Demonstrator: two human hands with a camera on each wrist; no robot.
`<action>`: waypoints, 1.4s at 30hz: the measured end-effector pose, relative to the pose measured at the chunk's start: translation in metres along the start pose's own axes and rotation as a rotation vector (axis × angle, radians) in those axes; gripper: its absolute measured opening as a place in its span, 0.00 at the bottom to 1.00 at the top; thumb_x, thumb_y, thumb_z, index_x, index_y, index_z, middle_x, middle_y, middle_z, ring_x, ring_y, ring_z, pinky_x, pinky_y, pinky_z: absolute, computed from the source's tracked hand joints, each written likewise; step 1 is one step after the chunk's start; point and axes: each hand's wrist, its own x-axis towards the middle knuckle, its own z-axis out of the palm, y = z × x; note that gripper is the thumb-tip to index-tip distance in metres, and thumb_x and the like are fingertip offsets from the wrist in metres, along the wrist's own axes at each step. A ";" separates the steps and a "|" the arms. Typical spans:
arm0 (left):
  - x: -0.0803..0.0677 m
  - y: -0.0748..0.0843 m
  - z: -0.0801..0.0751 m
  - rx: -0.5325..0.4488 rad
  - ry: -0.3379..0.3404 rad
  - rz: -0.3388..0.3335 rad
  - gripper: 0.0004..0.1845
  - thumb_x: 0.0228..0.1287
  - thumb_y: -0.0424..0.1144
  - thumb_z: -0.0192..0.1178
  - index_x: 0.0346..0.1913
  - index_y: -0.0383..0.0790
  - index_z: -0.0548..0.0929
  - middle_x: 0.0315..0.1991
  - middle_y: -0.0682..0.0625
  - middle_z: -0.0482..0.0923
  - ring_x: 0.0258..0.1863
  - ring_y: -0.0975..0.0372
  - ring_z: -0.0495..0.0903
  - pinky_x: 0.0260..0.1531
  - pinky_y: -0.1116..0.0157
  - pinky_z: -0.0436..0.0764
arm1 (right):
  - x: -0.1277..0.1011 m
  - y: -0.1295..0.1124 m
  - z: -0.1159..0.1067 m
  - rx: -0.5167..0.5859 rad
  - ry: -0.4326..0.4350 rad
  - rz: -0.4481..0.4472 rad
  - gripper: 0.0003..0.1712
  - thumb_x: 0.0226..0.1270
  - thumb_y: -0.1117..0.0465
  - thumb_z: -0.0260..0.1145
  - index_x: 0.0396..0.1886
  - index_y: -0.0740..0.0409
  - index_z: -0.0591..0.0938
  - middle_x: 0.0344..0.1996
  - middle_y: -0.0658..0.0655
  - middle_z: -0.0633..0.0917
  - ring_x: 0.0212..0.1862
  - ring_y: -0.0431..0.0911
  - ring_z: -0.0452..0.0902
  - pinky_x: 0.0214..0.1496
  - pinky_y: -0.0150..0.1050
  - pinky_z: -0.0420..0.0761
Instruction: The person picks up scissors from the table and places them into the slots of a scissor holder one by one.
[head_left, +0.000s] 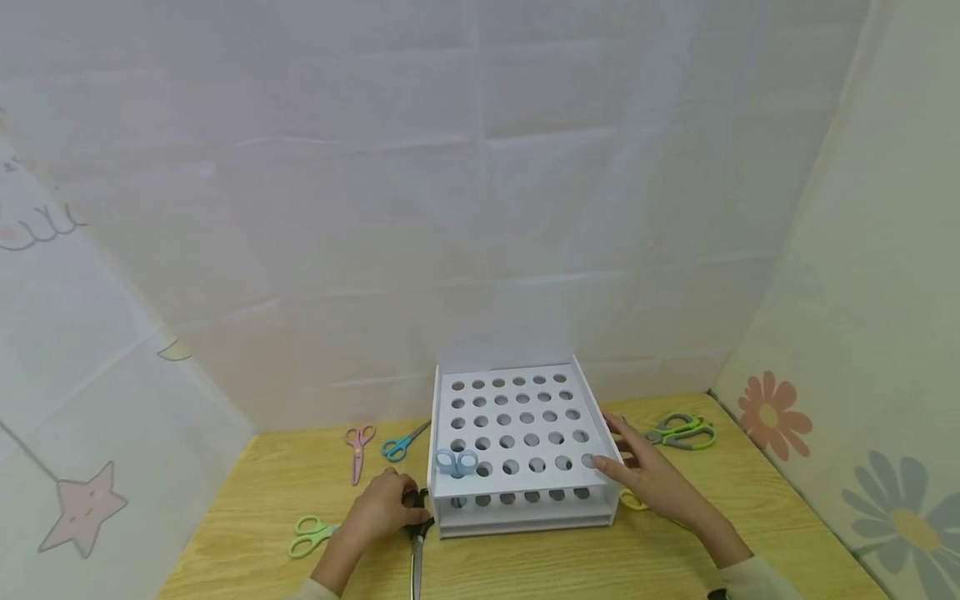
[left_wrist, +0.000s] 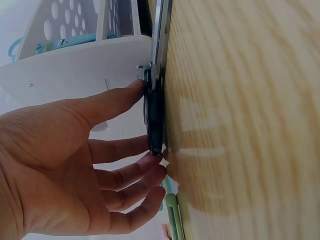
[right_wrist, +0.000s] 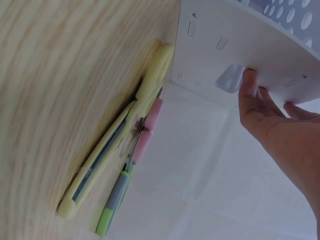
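A white two-tier rack with rows of round holes stands on the wooden table. Light-blue-handled scissors sit in a hole at its front left. To the rack's left, my left hand grips the black handle of a pair of scissors between thumb and fingers. Their metal blades point toward the table's front edge. My right hand holds the rack's right side wall, with the thumb over the rim and the fingers outside, beside a cut-out.
Pink scissors, blue scissors and green scissors lie left of the rack. On the right are green-and-grey scissors and yellow scissors. Light fabric walls enclose the table's back and sides.
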 end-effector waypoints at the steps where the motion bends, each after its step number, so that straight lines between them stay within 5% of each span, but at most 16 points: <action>1: 0.000 0.000 0.000 -0.007 0.002 0.006 0.22 0.49 0.46 0.80 0.40 0.34 0.86 0.34 0.47 0.73 0.33 0.58 0.70 0.31 0.56 0.76 | 0.000 0.000 0.000 -0.003 0.001 -0.001 0.44 0.74 0.46 0.66 0.82 0.43 0.55 0.69 0.63 0.69 0.60 0.57 0.74 0.50 0.42 0.82; 15: 0.006 -0.012 0.001 -0.221 -0.063 0.057 0.19 0.48 0.38 0.81 0.40 0.31 0.87 0.36 0.47 0.82 0.38 0.54 0.79 0.41 0.51 0.81 | 0.000 -0.001 0.000 -0.003 0.002 0.017 0.45 0.74 0.45 0.66 0.82 0.43 0.54 0.69 0.63 0.69 0.60 0.57 0.75 0.50 0.42 0.82; 26: 0.005 -0.014 0.000 -0.421 -0.070 -0.013 0.21 0.44 0.31 0.80 0.43 0.34 0.85 0.42 0.48 0.82 0.50 0.50 0.78 0.56 0.41 0.74 | -0.001 0.000 0.000 -0.003 -0.006 -0.003 0.45 0.75 0.45 0.65 0.83 0.43 0.54 0.68 0.63 0.70 0.59 0.56 0.76 0.49 0.41 0.82; 42: 0.004 -0.019 -0.008 -0.489 -0.049 0.053 0.20 0.51 0.32 0.78 0.48 0.33 0.84 0.42 0.46 0.85 0.44 0.53 0.81 0.46 0.56 0.78 | 0.001 0.004 -0.002 -0.066 0.016 -0.034 0.44 0.74 0.45 0.66 0.82 0.43 0.56 0.74 0.59 0.64 0.62 0.57 0.74 0.52 0.40 0.81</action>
